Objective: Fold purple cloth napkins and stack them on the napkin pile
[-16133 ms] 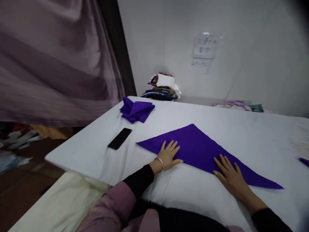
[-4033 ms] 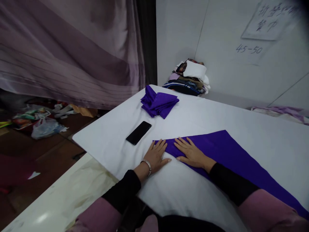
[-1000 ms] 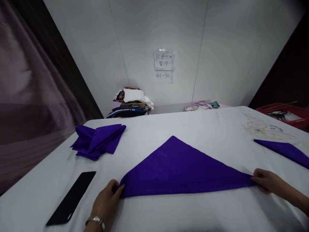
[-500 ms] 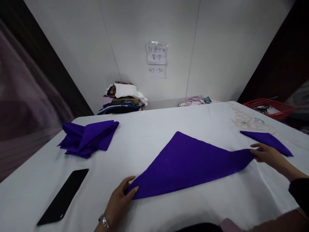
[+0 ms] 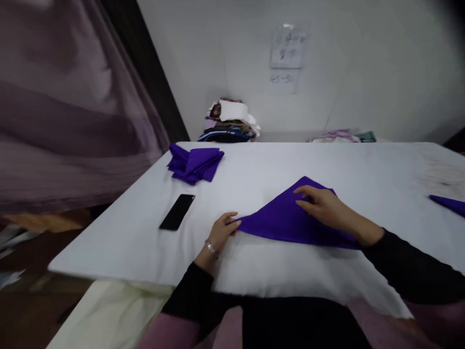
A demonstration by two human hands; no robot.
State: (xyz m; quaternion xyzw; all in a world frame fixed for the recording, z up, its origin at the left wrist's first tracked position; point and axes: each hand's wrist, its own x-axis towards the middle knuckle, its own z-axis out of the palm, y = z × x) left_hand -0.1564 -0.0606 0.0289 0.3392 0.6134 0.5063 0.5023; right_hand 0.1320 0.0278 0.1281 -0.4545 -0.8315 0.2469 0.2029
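A purple cloth (image 5: 279,218), folded into a triangle, lies on the white-covered table (image 5: 254,261) with its peak pointing away from me. Its left corner is pinched between the thumb and fingers of my left hand (image 5: 222,233). Over the middle of the cloth is my right hand (image 5: 323,206), its thumb and fingers apart and holding nothing; whether it touches the fabric I cannot tell. My right forearm covers part of the cloth's right side.
A crumpled purple cloth pile (image 5: 196,165) and a black phone (image 5: 177,212) lie on the left. Another purple cloth (image 5: 448,204) is at the right edge. Stacked fabrics (image 5: 230,123) stand behind the table, below wall papers (image 5: 286,53).
The view has swung left. My right hand has let go of the triangle's right corner and moved left over the cloth. My left hand still holds the left corner.
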